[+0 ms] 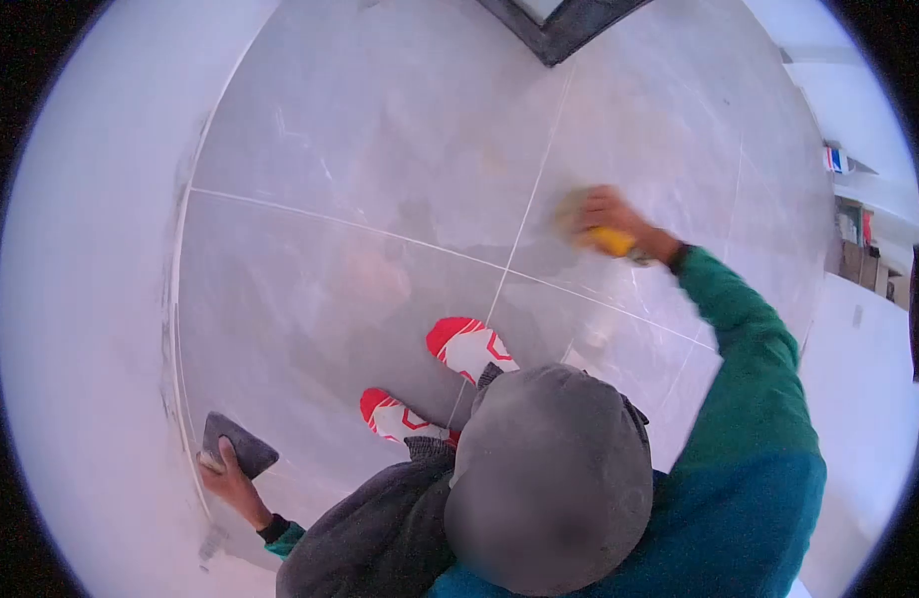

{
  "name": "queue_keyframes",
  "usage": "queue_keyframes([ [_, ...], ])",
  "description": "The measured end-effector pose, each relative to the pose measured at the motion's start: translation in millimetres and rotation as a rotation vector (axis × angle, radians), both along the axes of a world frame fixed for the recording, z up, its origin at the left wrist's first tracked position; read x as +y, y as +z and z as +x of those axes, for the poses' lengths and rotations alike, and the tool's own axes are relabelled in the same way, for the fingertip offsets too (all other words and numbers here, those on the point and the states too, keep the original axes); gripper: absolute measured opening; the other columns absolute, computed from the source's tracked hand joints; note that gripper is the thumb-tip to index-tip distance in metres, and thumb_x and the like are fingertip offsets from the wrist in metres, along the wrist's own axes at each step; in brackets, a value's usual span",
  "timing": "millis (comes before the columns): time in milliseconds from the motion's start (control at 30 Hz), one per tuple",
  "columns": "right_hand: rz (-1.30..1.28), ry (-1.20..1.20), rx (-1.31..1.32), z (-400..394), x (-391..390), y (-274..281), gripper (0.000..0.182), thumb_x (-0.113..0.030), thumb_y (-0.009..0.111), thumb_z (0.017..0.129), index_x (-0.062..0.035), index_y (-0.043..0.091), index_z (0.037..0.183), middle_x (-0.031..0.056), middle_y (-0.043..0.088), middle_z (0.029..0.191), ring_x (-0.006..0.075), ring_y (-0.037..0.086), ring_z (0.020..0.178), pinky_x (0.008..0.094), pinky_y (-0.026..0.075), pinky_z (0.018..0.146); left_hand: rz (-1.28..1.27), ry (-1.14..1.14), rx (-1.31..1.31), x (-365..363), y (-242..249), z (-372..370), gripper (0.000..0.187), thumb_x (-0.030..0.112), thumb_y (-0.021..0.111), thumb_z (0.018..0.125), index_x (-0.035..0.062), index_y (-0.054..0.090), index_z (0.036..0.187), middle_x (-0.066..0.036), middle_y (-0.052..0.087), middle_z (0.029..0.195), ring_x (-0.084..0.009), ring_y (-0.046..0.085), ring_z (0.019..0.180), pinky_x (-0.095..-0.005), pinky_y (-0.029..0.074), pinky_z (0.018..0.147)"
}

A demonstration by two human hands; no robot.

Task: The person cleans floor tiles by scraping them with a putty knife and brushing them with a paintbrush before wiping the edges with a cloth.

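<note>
Grey floor tiles (300, 254) with white joints lie under both hands. My right hand (609, 214), on the right beyond the feet, is closed on a yellow sponge (611, 240) and is blurred by motion. Near the wall at the lower left, my left hand (230, 478) grips a dark, flat, roughly rectangular block (242, 446), thumb on its face. The block's underside is hidden. A damp-looking darker patch shows on the tiles between the right hand and the joint crossing.
My feet in red and white socks (467, 347) stand at the centre. A grey cap (549, 478) covers the lower middle. A white wall (91, 299) runs along the left. A dark-framed object (551, 50) juts in at the top. Shelves with items (863, 244) stand far right.
</note>
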State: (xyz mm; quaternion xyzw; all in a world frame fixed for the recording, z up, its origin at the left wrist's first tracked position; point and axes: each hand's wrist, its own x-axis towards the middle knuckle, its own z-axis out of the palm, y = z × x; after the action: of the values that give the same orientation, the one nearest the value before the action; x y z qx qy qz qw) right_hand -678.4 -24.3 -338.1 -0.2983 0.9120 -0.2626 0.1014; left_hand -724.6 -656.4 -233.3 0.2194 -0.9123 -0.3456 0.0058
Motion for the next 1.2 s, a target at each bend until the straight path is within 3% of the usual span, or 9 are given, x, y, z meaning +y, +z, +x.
queue_keyframes([
  [133, 0.114, -0.697, -0.172, 23.7, 49.0, 49.2, 0.013, -0.019, 0.053, 0.082, -0.0092, 0.061, 0.079, 0.0081, 0.06, 0.089, 0.0239, 0.052, 0.085, 0.0345, 0.041, 0.078, -0.256, -0.157, 0.011, -6.4, -16.5, 0.1, 0.037, 0.03, 0.062, 0.078, -0.0047, 0.051, 0.082, -0.01, 0.054, 0.077, -0.0193, 0.048, 0.07, -0.0327, 0.041, 0.065],
  [200, -0.373, -1.001, -0.225, 1.6, 10.2, 59.0, 0.024, -0.018, 0.056, 0.081, -0.0021, 0.061, 0.099, 0.0076, 0.059, 0.103, 0.0163, 0.055, 0.094, 0.0301, 0.044, 0.082, -0.153, -0.175, 0.04, 23.1, -2.5, -13.6, 0.033, 0.028, 0.063, 0.077, -0.0027, 0.051, 0.081, -0.008, 0.053, 0.073, -0.017, 0.046, 0.068, -0.0309, 0.04, 0.065],
  [333, -0.532, -0.55, 0.047, -47.8, -119.8, 2.7, 0.025, -0.013, 0.069, 0.069, -0.0061, 0.06, 0.091, 0.0074, 0.059, 0.096, 0.0211, 0.057, 0.086, 0.0341, 0.047, 0.078, -0.146, -0.258, 0.022, 33.1, 8.4, -32.6, 0.031, 0.026, 0.063, 0.077, -0.0024, 0.051, 0.082, -0.008, 0.053, 0.074, -0.0159, 0.047, 0.069, -0.0294, 0.04, 0.065],
  [567, -0.6, -0.244, -0.076, -76.3, -354.3, -38.2, 0.021, -0.027, 0.055, 0.074, -0.0064, 0.053, 0.074, 0.0145, 0.058, 0.069, 0.0314, 0.057, 0.062, 0.0415, 0.044, 0.055, -0.073, -0.279, 0.076, 56.8, 13.7, -45.0, 0.031, 0.024, 0.063, 0.078, -0.004, 0.051, 0.083, -0.008, 0.054, 0.074, -0.0158, 0.047, 0.069, -0.0293, 0.041, 0.066],
  [767, -0.244, -1.074, 0.091, -106.5, -112.5, -104.3, 0.033, -0.043, 0.05, 0.078, -0.0108, 0.058, 0.076, 0.008, 0.058, 0.061, 0.0238, 0.056, 0.051, 0.0366, 0.041, 0.043, -0.045, -0.222, 0.013, 35.0, 12.1, -27.4, 0.029, 0.024, 0.062, 0.079, -0.0014, 0.048, 0.079, -0.004, 0.049, 0.072, -0.013, 0.044, 0.066, -0.0261, 0.04, 0.063],
  [933, 0.508, -1.29, 0.167, -35.3, 83.1, -14.3, 0.035, -0.034, 0.061, 0.075, 0.0011, 0.061, 0.072, 0.0162, 0.059, 0.062, 0.0302, 0.056, 0.054, 0.0368, 0.043, 0.049, 0.013, -0.088, 0.101, 45.2, -7.9, -17.1, 0.031, 0.026, 0.062, 0.079, -0.0011, 0.048, 0.08, -0.004, 0.049, 0.072, -0.0131, 0.044, 0.066, -0.0274, 0.04, 0.061],
  [1033, 0.171, -1.103, 0.288, -5.2, 67.0, 18.7, 0.025, -0.029, 0.061, 0.075, -0.0048, 0.063, 0.076, 0.0108, 0.059, 0.06, 0.0247, 0.055, 0.052, 0.034, 0.041, 0.049, -0.059, -0.254, -0.033, 58.8, 3.5, -21.9, 0.03, 0.025, 0.062, 0.079, -0.0009, 0.048, 0.08, -0.005, 0.049, 0.071, -0.0137, 0.045, 0.066, -0.0279, 0.04, 0.062],
  [1100, 0.381, -0.987, 0.296, 81.6, 15.7, -18.2, 0.034, -0.03, 0.064, 0.074, -0.006, 0.057, 0.097, 0.0111, 0.059, 0.084, 0.024, 0.055, 0.081, 0.0387, 0.04, 0.069, -0.065, -0.294, -0.067, 67.9, -1.4, -17.2, 0.029, 0.025, 0.063, 0.078, -0.0007, 0.048, 0.08, -0.005, 0.049, 0.071, -0.0139, 0.045, 0.066, -0.0279, 0.04, 0.063],
  [1200, -0.159, -0.737, -0.477, 146.6, -78.0, -11.6, 0.037, -0.03, 0.06, 0.076, -0.0085, 0.053, 0.106, 0.0104, 0.055, 0.099, 0.0268, 0.053, 0.09, 0.039, 0.039, 0.08, -0.075, -0.352, -0.087, 71.6, -6.1, -19.0, 0.028, 0.023, 0.063, 0.078, -0.0002, 0.048, 0.08, -0.005, 0.049, 0.071, -0.0137, 0.044, 0.067, -0.0273, 0.039, 0.063],
])
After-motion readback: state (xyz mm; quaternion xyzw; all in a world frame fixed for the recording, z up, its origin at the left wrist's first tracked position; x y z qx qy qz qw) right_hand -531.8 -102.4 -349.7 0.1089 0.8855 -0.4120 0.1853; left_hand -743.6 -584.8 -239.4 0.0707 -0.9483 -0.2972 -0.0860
